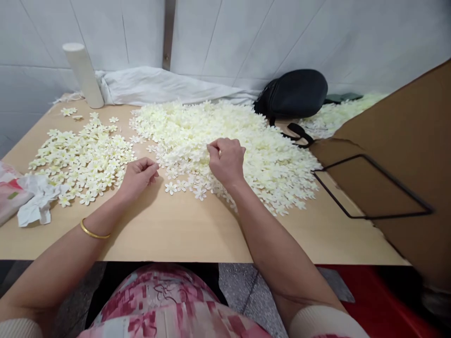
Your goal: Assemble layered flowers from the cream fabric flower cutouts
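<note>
Pink-patterned clothing (169, 305) is showing nearest my camera, below the edge of the table (197, 234). On the tabletop I am recording white flowers (197, 122) lying in two lots: a large pile (282, 164) is spreading from the middle to the right, and a small pile (84, 159) is sitting on the left. The left hand (140, 174), with a bangle (93, 233) circling its forearm, is hanging between the two, just beside the small pile, its fingers curling and its thumb lying close to the forefinger. The right hand (228, 162) is hanging over the large pile, fingers bending well in, thumb and forefinger nearly meeting. Whether either is gripping a flower, I cannot tell. Behind the flowers, a black bag (299, 94), a white cloth (151, 87) and a white roll (84, 75) are lining the wall side. At right, cardboard (398, 126) is rising.
</note>
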Demonstrator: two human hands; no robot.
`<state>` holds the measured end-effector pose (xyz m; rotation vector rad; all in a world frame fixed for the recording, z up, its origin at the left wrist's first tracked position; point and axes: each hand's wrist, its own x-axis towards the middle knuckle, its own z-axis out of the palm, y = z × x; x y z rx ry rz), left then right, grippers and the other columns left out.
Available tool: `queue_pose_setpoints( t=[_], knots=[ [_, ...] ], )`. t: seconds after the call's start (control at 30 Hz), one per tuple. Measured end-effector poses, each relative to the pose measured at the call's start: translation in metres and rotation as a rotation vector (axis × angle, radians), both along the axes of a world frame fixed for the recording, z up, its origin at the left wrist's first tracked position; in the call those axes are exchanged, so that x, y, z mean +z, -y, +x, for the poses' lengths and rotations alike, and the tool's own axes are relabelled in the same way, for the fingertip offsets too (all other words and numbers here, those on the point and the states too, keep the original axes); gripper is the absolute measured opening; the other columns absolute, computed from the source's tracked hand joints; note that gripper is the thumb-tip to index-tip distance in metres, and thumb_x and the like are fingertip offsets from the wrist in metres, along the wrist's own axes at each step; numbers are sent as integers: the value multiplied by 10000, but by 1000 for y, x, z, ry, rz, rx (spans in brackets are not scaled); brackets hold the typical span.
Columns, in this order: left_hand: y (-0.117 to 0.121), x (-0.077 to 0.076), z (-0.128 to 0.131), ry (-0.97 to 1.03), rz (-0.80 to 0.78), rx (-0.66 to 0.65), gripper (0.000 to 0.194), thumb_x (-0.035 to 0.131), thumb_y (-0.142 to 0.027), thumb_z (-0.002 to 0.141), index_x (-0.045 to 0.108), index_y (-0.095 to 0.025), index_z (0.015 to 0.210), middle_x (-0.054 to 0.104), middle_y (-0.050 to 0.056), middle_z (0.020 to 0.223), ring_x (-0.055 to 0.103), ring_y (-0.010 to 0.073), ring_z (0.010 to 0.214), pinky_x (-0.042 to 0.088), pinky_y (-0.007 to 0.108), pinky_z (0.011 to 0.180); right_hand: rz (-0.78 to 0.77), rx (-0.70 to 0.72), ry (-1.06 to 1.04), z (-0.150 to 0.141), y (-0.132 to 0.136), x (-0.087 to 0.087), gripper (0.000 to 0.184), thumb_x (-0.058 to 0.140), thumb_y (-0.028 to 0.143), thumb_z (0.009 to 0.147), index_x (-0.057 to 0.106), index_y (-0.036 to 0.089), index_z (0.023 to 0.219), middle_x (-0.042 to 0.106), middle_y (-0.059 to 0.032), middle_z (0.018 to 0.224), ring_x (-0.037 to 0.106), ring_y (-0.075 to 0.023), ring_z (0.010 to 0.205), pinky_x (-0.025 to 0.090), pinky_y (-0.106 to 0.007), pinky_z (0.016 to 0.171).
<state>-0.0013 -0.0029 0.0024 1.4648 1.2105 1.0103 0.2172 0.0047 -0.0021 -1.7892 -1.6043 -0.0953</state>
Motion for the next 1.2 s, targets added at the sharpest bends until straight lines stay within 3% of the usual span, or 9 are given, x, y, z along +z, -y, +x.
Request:
queue_pose_setpoints(
  t=[0.17, 0.27, 0.4, 0.53, 0.63, 0.83, 1.0, 1.2],
  knots=[
    [1, 4, 1, -2, -13, -3, 168, 585, -250, 720, 561, -142, 594, 540, 1, 543, 419, 63, 467, 337, 197, 469, 4, 68, -133, 0, -1, 1, 164, 462, 214, 781, 494, 199, 620, 602, -42, 721, 504, -231, 825, 322, -375, 757],
    [1, 4, 2, -10, -15, -3, 156, 584, -238, 717, 563, -142, 596, 544, -2, 546, 420, 62, 468, 340, 192, 464, -17, 35, -54, 0, -3, -1, 164, 467, 205, 773, 490, 196, 611, 594, -50, 708, 492, -244, 825, 311, -403, 773],
    [-1, 2, 4, -45, -6, -13, 143, 575, -221, 727, 569, -145, 605, 547, -3, 553, 432, 64, 476, 347, 191, 468, 52, -12, 46, 3, -6, -6, 66, 475, 176, 750, 495, 202, 693, 582, -66, 759, 465, -266, 863, 304, -423, 777],
    [-2, 1, 6, -110, 8, -14, 158, 564, -196, 738, 563, -150, 587, 519, -11, 516, 427, 67, 462, 343, 193, 456, 123, -27, 68, 6, -7, -9, 93, 453, 132, 753, 481, 206, 704, 562, -73, 774, 454, -262, 860, 301, -422, 767],
    [-2, 0, 8, -157, 52, -13, 180, 555, -173, 745, 551, -155, 566, 491, -18, 477, 416, 68, 441, 333, 197, 440, 138, -4, 33, 6, -2, -4, 125, 448, 125, 772, 465, 213, 685, 552, -61, 747, 465, -257, 859, 303, -436, 775],
    [-3, -5, 16, -181, 117, -28, 206, 545, -113, 749, 522, -171, 553, 512, -9, 501, 440, 72, 443, 366, 229, 454, 19, -30, 29, 4, 17, 9, 158, 503, 117, 759, 455, 212, 641, 583, -74, 771, 518, -288, 919, 333, -450, 786],
    [-2, -7, 17, -209, 157, -51, 211, 561, -145, 748, 514, -189, 548, 539, 14, 533, 458, 102, 454, 370, 280, 458, 27, 112, 145, -6, 33, 9, 110, 481, 163, 806, 560, 190, 735, 603, -65, 813, 556, -261, 914, 361, -417, 787],
    [-1, -3, 16, -201, 182, -32, 202, 544, -116, 747, 521, -177, 556, 528, 5, 535, 449, 82, 456, 369, 262, 474, -208, 498, 267, -26, 42, 6, 115, 576, 205, 757, 605, 221, 647, 589, -44, 671, 521, -258, 834, 350, -454, 753]
  ],
)
